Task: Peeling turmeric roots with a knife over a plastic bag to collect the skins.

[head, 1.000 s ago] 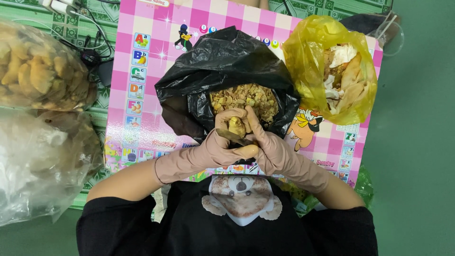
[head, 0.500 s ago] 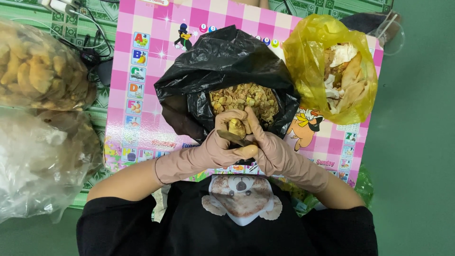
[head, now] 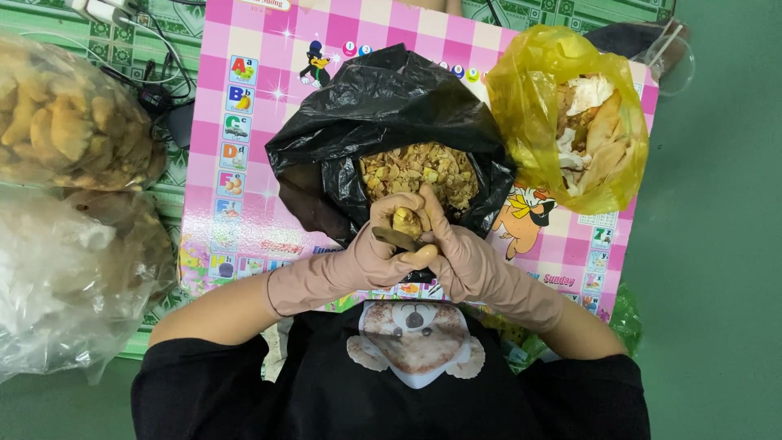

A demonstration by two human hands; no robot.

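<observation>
Both hands wear tan rubber gloves and meet over the mouth of a black plastic bag (head: pixel 383 106) filled with small yellowish-brown peel scraps (head: pixel 419 167). My left hand (head: pixel 366 261) is closed around a small dark blade (head: pixel 395 239) that lies across its fingers. My right hand (head: pixel 464 261) presses against it, pinching a small yellow lump (head: pixel 405 220) between the fingertips of both hands. The lump sits right at the blade's edge, just above the bag's opening.
A pink checkered alphabet board (head: pixel 244 138) lies under the bags. A yellow bag (head: pixel 562 114) of pale scraps stands at the right. Two clear bags, one of yellow-brown pieces (head: pixel 65 122) and one of paler pieces (head: pixel 73 277), sit at the left. Cables (head: pixel 147 73) lie at the back left.
The fingers shift slightly around the yellow lump; the hands stay in the same place over the black bag.
</observation>
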